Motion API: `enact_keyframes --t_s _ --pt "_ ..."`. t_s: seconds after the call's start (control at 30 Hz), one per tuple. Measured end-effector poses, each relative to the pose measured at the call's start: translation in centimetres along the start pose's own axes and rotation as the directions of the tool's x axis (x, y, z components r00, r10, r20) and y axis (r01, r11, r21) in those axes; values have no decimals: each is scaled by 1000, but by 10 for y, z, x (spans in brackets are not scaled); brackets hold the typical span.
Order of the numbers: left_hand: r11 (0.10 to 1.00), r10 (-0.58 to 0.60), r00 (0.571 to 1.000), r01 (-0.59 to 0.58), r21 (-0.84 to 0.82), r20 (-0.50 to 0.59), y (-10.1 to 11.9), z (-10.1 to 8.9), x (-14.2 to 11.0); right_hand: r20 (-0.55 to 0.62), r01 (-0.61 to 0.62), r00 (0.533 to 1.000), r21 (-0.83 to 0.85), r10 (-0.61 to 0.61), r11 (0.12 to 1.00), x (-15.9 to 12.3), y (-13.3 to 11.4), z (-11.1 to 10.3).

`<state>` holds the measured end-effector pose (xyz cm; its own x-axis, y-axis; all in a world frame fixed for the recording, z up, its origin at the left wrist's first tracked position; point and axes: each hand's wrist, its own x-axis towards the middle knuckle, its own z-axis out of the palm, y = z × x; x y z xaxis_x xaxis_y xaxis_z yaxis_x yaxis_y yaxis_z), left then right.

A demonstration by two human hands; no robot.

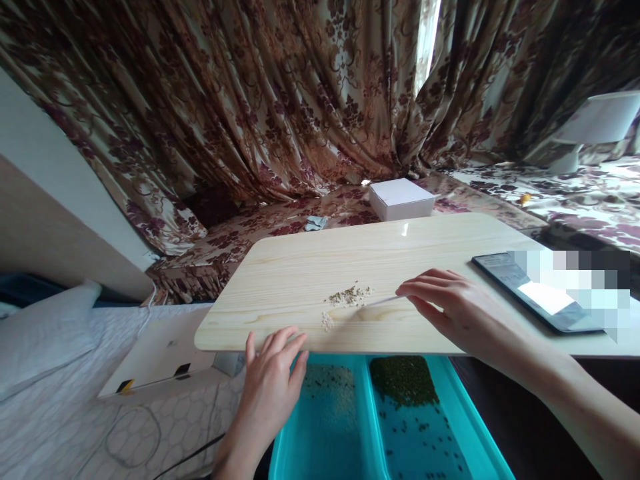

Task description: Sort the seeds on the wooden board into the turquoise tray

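My right hand (445, 300) pinches a thin, pale, stick-like tool (384, 303) low over the wooden tabletop (280, 273). Its tip reaches the edge of a small heap of mixed greenish and pale grains (350, 295). A smaller patch of pale grains (327, 322) lies just to the left and nearer to me. At the table's near edge, my left hand (273, 370) rests with fingers apart, holding nothing. Below that edge sits a turquoise two-part tray (367, 427). Its left compartment has scattered pale grains with dark specks; the right has a mound of green grains (406, 380).
A tablet-like device (505, 280) lies on the table's right side, partly blurred out. Behind the table are a white box (403, 197) and a crumpled bluish cloth (315, 223). A flat white box (160, 350) lies on the bed at left. A lamp (600, 120) stands far right.
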<state>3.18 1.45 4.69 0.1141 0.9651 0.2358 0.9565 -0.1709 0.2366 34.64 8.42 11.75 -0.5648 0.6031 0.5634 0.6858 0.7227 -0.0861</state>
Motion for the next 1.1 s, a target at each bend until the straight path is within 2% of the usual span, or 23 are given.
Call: enact_keyframes --t_s 0.2,0.37,0.47,0.67,0.83,1.1 --pt "1000 2 1000 -2 -2 -1 1 0 0 -42 6 999 8 -6 1000 2 1 3" --pt "1000 1 1000 -1 -3 -30 1 1 -2 3 27 1000 11 -27 1000 4 0 4" --pt "1000 7 1000 -7 -5 -28 1 1 -2 -18 34 999 1 -34 999 2 0 0" --pt "1000 2 1000 -2 -6 -12 1 0 -1 -12 -26 1000 61 27 998 5 -5 6" --pt "1000 5 999 -5 -18 -34 1 1 -2 -9 -58 998 19 58 998 7 -3 10" --pt "1000 -3 1000 3 -16 -25 1 0 -2 1 -60 998 37 60 997 9 -2 12"
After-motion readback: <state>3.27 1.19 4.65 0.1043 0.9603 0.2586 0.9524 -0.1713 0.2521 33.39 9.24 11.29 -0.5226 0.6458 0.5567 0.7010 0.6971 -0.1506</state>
